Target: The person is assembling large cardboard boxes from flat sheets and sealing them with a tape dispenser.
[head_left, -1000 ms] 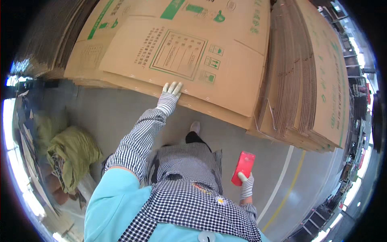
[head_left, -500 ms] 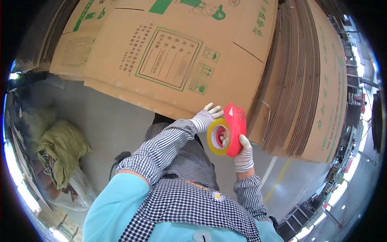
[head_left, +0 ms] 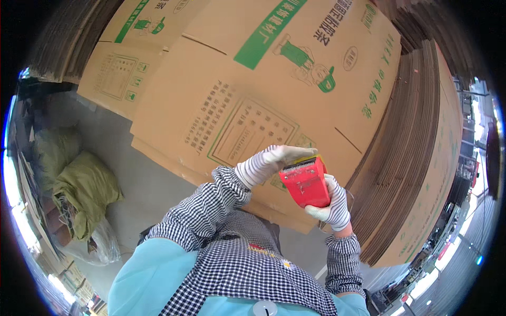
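Observation:
My right hand (head_left: 333, 203), in a white glove with a striped cuff, is wrapped round a red tape dispenser (head_left: 305, 184). Its toothed cutting edge points up and away from me. Behind the dispenser only a thin yellow rim of the tape roll (head_left: 314, 157) shows. My left hand (head_left: 274, 162), gloved alike, lies with fingers stretched out along the far side of the roll; whether it presses on the tape is hidden. Both hands are above a flat stack of brown cardboard boxes (head_left: 184, 68) with green print, near its front edge.
More flattened cardboard (head_left: 408, 137) leans in a thick bundle at the right. Another cardboard stack (head_left: 79, 31) stands at the far left. Green woven sacks (head_left: 87, 184) and a clear plastic bag (head_left: 103, 245) lie on the grey floor (head_left: 142, 184) at left.
The dispenser has turned so its toothed edge faces away and the roll is mostly hidden. My left hand has moved right, up against the roll. The view has shifted over the cardboard.

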Motion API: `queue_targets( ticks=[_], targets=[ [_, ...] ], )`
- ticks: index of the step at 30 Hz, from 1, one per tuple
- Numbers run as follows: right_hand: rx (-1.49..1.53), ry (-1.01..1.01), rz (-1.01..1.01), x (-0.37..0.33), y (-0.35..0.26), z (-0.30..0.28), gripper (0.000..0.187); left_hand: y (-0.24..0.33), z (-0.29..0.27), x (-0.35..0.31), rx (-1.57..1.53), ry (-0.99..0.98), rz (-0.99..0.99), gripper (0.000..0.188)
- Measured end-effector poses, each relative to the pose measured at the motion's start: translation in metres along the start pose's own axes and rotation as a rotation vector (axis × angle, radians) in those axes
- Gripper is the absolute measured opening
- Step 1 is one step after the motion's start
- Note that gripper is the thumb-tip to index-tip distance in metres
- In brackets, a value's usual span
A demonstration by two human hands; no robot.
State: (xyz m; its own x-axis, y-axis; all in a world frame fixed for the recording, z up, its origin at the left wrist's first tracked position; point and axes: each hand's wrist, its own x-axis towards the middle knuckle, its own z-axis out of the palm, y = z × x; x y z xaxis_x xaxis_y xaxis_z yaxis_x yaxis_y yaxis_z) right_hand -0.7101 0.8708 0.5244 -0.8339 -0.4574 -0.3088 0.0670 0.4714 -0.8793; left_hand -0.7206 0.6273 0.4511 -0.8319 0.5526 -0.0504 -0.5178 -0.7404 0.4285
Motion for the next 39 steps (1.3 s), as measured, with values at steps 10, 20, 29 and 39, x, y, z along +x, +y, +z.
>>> queue_targets(
  ticks=[10,20,29,39],
  targets=[
    [0.049,-0.158,0.348,0.207,0.021,-0.041,0.059,0.12,-0.189,0.082,0.689,1.196,0.499,0.033],
    [-0.508,-0.333,0.642,0.324,0.057,-0.061,0.059,0.187,-0.257,0.092,1.117,1.435,0.788,0.068],
    [-0.358,-0.263,0.753,0.224,0.12,-0.165,0.052,0.143,-0.268,0.115,-0.221,1.063,0.363,0.049],
    [-1.764,-0.812,0.844,0.291,0.122,-0.073,0.052,0.157,-0.292,0.108,-0.292,1.008,0.343,0.043]
  ],
)
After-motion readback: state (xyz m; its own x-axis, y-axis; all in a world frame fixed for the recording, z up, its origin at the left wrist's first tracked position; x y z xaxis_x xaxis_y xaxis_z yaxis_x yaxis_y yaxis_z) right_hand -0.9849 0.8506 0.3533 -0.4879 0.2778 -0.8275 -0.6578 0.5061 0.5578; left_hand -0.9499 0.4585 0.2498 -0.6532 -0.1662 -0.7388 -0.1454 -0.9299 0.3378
